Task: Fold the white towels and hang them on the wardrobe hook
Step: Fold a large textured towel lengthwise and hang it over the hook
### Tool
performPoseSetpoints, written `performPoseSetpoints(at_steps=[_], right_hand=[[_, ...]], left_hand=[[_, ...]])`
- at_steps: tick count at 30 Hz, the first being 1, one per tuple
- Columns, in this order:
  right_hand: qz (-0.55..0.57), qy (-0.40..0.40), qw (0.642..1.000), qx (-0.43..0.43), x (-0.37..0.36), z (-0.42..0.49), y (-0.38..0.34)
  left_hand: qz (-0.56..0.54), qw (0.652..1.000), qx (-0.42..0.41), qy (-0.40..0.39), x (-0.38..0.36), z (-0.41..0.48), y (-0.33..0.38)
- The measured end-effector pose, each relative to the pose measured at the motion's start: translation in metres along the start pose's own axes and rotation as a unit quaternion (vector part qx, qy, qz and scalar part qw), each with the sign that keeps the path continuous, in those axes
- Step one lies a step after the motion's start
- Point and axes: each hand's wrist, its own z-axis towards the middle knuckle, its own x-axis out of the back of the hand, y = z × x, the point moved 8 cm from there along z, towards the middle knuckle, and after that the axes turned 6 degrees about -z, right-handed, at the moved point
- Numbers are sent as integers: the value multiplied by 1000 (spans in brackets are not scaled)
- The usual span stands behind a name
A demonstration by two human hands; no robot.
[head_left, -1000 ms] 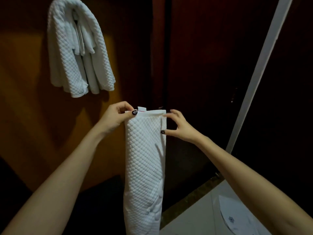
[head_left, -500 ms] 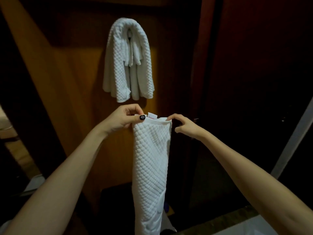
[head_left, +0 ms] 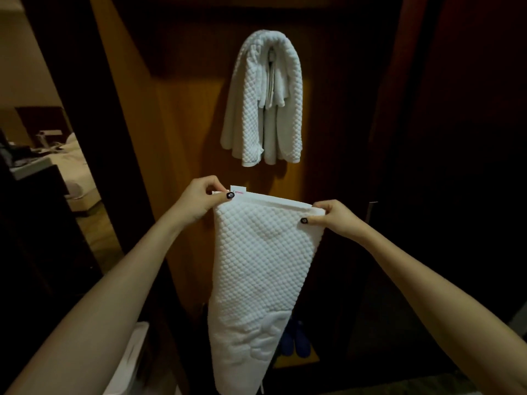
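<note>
A white waffle-textured towel (head_left: 256, 266) hangs down in front of me, folded lengthwise, with a small label at its top left corner. My left hand (head_left: 199, 198) pinches that top left corner. The top right corner is pinched by my right hand (head_left: 333, 218), and the upper edge is stretched fairly flat between them. Above, another white towel (head_left: 245, 109) hangs draped over a hook on the wooden wardrobe panel (head_left: 182, 138); the hook itself is hidden by the cloth.
A dark wardrobe door (head_left: 456, 138) stands at the right. Blue slippers (head_left: 296, 340) lie on the wardrobe floor behind the towel. A white bin (head_left: 134, 357) sits at lower left. A bed (head_left: 77, 172) shows through the opening at far left.
My hands have moved apart, spreading the towel's top edge wider. The view has shifted so the hung towel now sits centred above my hands.
</note>
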Motion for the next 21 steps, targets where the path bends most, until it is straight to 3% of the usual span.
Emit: performPoseSetpoints(at_steps=[8,14,19,21], right_hand=[[-4,135,990,48,37,3,-17],[-56,115,990,65,60,0,-26],[-80,126,986,68,84,-5,-34],[-111,151,980,59,90,-8,-32]], left_hand=[[35,995,12,-90,-16,-4,-14],[157,986,-59,-23,-27,14,-14],[175,975,-134,29,-36,24,5],[160,978,-120,53,-39,28,5]])
